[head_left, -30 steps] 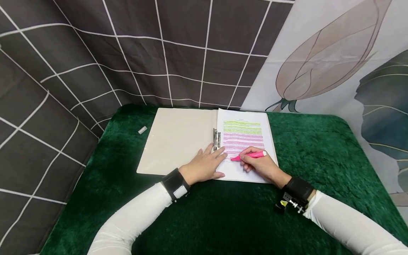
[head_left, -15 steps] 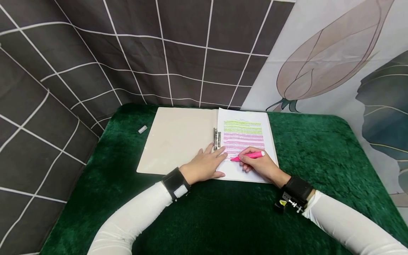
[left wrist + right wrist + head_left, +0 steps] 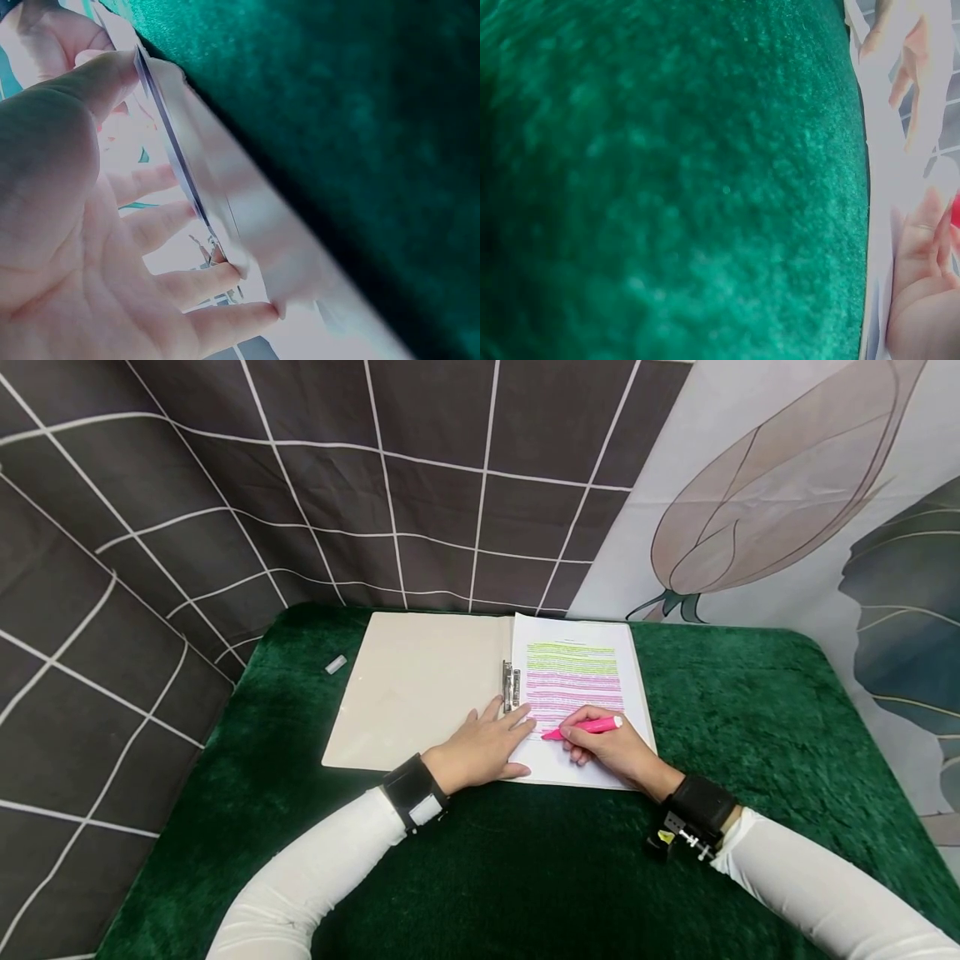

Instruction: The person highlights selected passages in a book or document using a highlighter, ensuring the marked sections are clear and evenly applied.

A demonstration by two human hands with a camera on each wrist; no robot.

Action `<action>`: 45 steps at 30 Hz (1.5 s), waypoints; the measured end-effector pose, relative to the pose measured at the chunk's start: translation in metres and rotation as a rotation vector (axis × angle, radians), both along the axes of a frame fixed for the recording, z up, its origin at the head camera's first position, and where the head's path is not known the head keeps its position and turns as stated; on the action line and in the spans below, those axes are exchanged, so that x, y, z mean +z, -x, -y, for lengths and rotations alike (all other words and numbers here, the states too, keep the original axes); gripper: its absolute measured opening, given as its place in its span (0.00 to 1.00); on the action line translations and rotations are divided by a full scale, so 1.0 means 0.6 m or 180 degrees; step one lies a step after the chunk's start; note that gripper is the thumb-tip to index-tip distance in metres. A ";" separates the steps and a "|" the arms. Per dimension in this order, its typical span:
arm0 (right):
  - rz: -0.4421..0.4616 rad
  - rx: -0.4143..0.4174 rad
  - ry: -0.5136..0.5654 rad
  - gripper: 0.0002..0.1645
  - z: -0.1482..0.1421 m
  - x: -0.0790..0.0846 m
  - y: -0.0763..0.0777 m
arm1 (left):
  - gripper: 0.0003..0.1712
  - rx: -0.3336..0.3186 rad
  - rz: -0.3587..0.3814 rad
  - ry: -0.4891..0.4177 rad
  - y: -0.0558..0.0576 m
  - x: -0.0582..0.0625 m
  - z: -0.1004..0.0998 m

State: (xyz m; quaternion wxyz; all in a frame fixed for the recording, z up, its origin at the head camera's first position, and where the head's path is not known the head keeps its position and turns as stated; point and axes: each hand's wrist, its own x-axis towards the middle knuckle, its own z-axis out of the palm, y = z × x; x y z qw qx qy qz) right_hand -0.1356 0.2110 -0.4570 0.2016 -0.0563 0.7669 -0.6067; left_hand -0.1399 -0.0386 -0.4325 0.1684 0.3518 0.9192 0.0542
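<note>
Right hand pinches pink highlighter, tip at paper; left hand spread wide, resting across folder and paper.

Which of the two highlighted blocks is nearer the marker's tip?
The pink block, lower on the page, near the tip of the marker in the right hand; the yellow-green block sits above it, farther away.
</note>
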 end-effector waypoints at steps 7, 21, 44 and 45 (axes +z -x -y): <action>-0.0019 0.0016 -0.0042 0.18 0.000 0.001 0.001 | 0.45 -0.0003 -0.0033 -0.0016 -0.001 0.002 0.001; 0.0041 -0.0023 -0.0179 0.16 -0.002 0.002 0.003 | 0.45 -0.0023 -0.0057 -0.0003 -0.002 0.002 0.001; 0.0205 -0.0109 -0.0031 0.19 -0.008 0.007 0.006 | 0.45 0.0005 -0.0038 -0.0015 -0.002 0.000 0.000; 0.0211 -0.0111 -0.0037 0.18 -0.008 0.007 0.006 | 0.45 0.0007 -0.0033 -0.0016 -0.002 0.000 0.000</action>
